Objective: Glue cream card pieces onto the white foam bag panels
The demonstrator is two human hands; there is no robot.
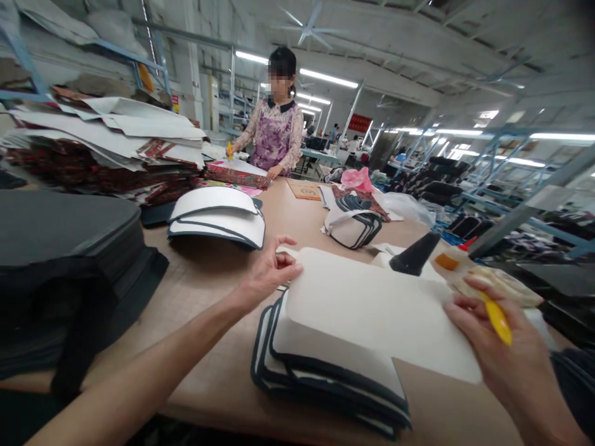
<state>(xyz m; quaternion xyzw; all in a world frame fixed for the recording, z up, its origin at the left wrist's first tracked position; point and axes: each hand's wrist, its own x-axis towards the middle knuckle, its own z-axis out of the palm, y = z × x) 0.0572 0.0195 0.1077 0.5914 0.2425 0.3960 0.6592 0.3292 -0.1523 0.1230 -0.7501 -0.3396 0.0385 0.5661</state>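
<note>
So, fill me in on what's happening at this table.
The person's left hand grips the left end of a white sheet, while the right hand holds its other end along with a yellow tool. The sheet is over a stack of dark-edged white pieces on the table, jutting past it to the right. Across the table, a co-worker holds something yellow.

layout of the surface (288, 214)

tan top, bare between items. near edge: stack of pale panels (334, 368), dark-edged. far left: thick black stack (60, 229). left of centre, farther back: arched white panels (216, 214), dark-edged. right of centre: dark-edged bundle (351, 230). beyond: orange card (303, 189), flat.
</note>
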